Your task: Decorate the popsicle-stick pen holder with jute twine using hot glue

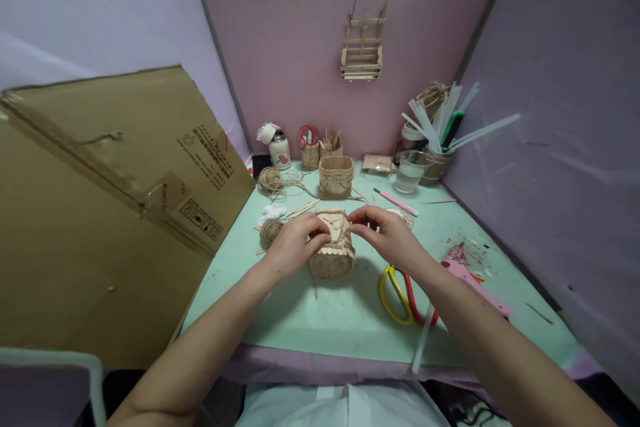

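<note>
A small craft box [332, 265] of pale wood pieces, trimmed with twine, lies tipped on the table in front of me. My left hand [300, 240] grips its left side, thumb and fingers resting on the upper face. At the box's upper right edge, my right hand [383, 230] has its thumb and fingertips drawn together in a pinch; what lies between them is too small to tell. Just behind stands a second box [336, 178] of similar make, upright and open at the top. A ball of brown twine [271, 231] sits beside my left hand.
Scissors [399, 297] with yellow and red handles and a pink glue gun [475, 287] lie near my right forearm. A pink pen [396, 201], a twine coil [271, 181] and a clear cup [410, 173] stand farther back. A large cardboard sheet [115, 213] leans at left.
</note>
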A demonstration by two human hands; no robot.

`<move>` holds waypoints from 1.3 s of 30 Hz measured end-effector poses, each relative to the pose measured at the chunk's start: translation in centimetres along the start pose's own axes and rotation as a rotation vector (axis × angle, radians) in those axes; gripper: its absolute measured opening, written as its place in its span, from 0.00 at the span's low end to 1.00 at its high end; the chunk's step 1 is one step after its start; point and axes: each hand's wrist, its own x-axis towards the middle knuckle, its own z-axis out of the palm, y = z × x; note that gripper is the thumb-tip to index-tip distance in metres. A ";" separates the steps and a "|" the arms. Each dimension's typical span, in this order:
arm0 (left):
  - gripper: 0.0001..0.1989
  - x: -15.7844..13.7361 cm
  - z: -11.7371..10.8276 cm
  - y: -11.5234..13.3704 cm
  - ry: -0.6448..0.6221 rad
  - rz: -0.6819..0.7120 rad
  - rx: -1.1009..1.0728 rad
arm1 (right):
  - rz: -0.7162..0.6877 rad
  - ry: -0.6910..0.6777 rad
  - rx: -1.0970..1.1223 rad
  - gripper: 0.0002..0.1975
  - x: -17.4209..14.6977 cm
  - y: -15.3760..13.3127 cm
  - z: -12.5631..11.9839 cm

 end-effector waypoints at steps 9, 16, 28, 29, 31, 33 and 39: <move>0.05 0.1 0.0 0.3 -0.007 -0.023 0.002 | -0.055 -0.037 -0.127 0.03 0.6 -1.0 1.5; 0.03 0.0 0.2 0.0 0.016 -0.058 0.008 | -0.041 -0.084 -0.293 0.06 0.6 -2.1 1.5; 0.09 -0.1 0.1 -0.1 -0.021 0.000 0.063 | -0.047 -0.034 -0.637 0.08 0.3 -2.6 2.7; 0.09 -0.1 0.1 -0.1 -0.026 0.005 0.062 | -0.053 -0.026 -0.653 0.08 0.3 -2.6 2.9; 0.10 -0.1 0.1 -0.2 -0.036 0.020 0.069 | -0.055 -0.008 -0.682 0.08 0.4 -2.7 3.1; 0.11 -0.1 0.2 -0.3 -0.052 0.042 0.087 | -0.044 -0.004 -0.680 0.08 0.4 -2.9 3.2; 0.13 0.0 0.1 -0.3 -0.098 0.066 0.137 | -0.005 -0.076 -0.415 0.08 0.5 -2.9 1.6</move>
